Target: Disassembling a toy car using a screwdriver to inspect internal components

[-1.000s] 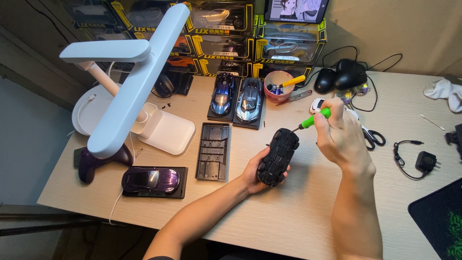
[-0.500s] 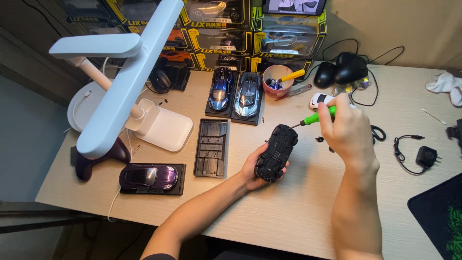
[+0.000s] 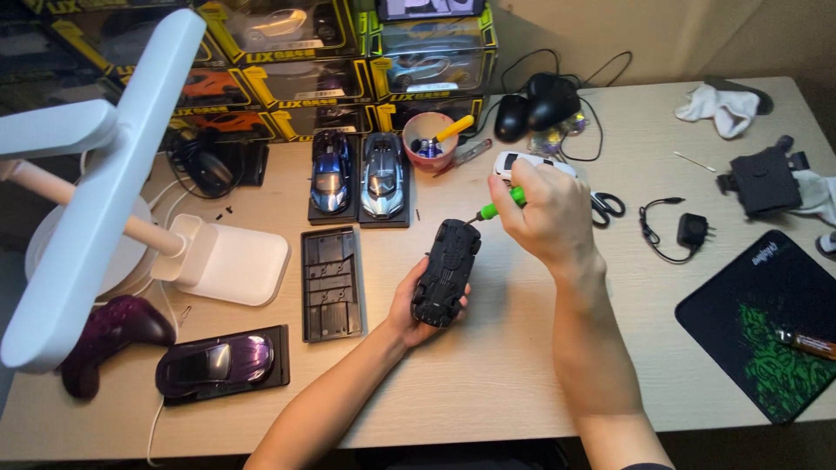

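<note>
Far out to the left of the hands stands a white desk lamp (image 3: 113, 174), its base beside a dark purple game controller (image 3: 109, 335) and a purple model car (image 3: 218, 365) on a black plinth. Nearer the left hand lies an empty black display base (image 3: 331, 283), and beyond it sit a blue model car (image 3: 332, 174) and a silver model car (image 3: 382, 174) side by side.

The left hand (image 3: 414, 309) cups a black toy car (image 3: 446, 271) from below, fingers curled around its rear end; the car is turned underside up and held just above the desk (image 3: 488, 383). The right hand (image 3: 544, 218) is closed around a green-handled screwdriver (image 3: 498, 209), whose tip meets the front end of the car's underside.

Just beyond the right hand are a pink cup (image 3: 433, 139) of tools and a pair of scissors (image 3: 607, 206). Further right lie a black charger (image 3: 692, 231) with its cable and a black-and-green mouse pad (image 3: 766, 322).
</note>
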